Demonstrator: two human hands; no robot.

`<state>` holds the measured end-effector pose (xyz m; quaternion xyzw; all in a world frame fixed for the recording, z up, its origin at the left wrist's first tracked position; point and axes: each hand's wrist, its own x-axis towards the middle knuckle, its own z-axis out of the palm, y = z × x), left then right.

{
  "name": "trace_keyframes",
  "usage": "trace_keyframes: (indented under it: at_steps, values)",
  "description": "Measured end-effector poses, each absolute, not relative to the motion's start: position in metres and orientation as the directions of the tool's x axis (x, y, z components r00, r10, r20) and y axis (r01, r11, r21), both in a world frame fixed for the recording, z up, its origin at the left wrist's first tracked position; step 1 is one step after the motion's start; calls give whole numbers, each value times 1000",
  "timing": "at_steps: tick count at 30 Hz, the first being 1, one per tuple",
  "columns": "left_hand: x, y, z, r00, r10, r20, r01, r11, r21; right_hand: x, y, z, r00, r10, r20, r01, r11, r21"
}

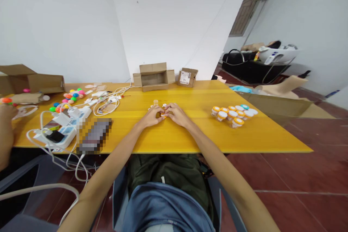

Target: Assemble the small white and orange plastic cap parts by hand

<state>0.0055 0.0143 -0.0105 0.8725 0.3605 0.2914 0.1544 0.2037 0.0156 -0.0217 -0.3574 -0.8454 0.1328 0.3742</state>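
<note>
Both hands meet over the middle of the yellow table. My left hand (153,116) has its fingers closed on a small orange-and-white piece (163,115). From the other side, the closed fingers of my right hand (175,113) hold the same piece. Its exact shape is too small to tell. Just beyond the fingertips lies a small white item with dark dots (164,105), and a similar one shows beside my left hand. A small clear container (155,102) stands behind my left hand.
Several jars with orange, white and teal lids (232,114) stand at the right. Two cardboard boxes (154,87) sit against the wall. At the left are a power strip (71,130), cables, a blurred phone (96,135), colourful balls (73,96) and another person's arm.
</note>
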Motion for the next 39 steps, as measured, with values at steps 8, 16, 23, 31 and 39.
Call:
trace_keyframes:
  at_steps: [8,16,23,31,39]
  values:
    - [5,15,-11,567,726,389,549,-685,479,205,14,-21,-484,686,543,518,725,-454]
    - [6,13,-9,569,730,379,548,-680,488,205,12,-18,-499,679,538,528,731,-433]
    - [5,13,-9,569,731,377,545,-678,493,206,10,-16,-522,657,544,527,750,-400]
    - [5,15,-11,569,730,379,545,-680,491,206,7,-13,-550,635,543,529,768,-361]
    - [5,15,-11,572,729,376,549,-680,485,205,6,-13,-557,623,549,523,777,-350]
